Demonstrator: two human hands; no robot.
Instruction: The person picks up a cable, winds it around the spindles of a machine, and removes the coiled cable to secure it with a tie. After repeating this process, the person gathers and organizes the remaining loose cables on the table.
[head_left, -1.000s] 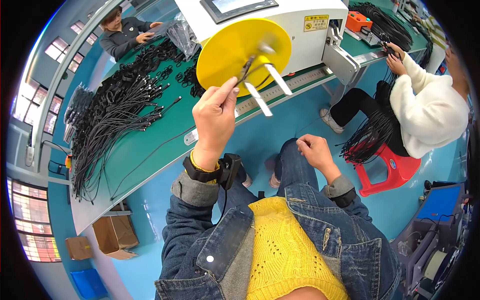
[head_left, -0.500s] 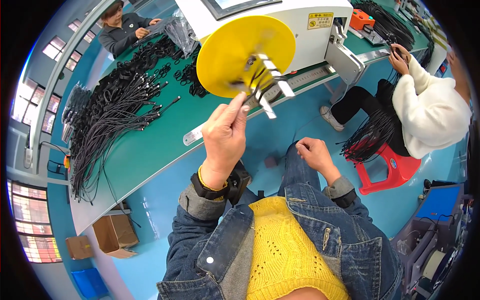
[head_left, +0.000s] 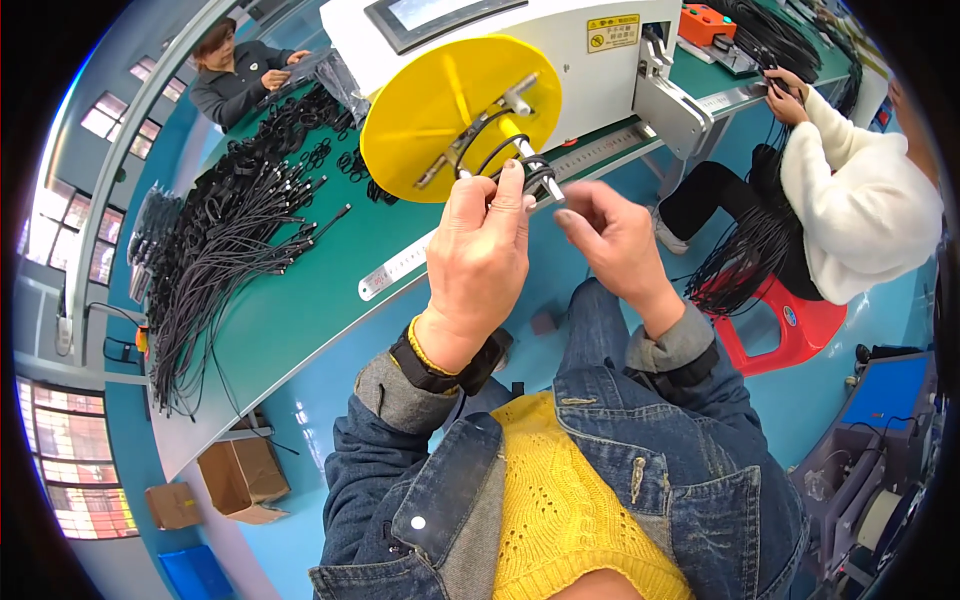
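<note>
A yellow winding disc faces me on the white machine, with metal pegs standing out from it. Black cable is looped in a coil around the pegs. At the lower side of the coil is my left hand, its bent fingers and thumb closed on the cable; the fingertips partly hide the second peg. My right hand is just right of the front peg's end, thumb and curled fingers a little apart, with nothing visible between them.
A steel ruler lies along the green table's front edge. Heaped black cables cover its left part. One person works behind the table; another sits at right on a red stool. The white machine stands ahead.
The disc was spinning in a blur and now stands still. My right hand has risen from near my lap to the pegs. My left hand has moved slightly right, onto the coil.
</note>
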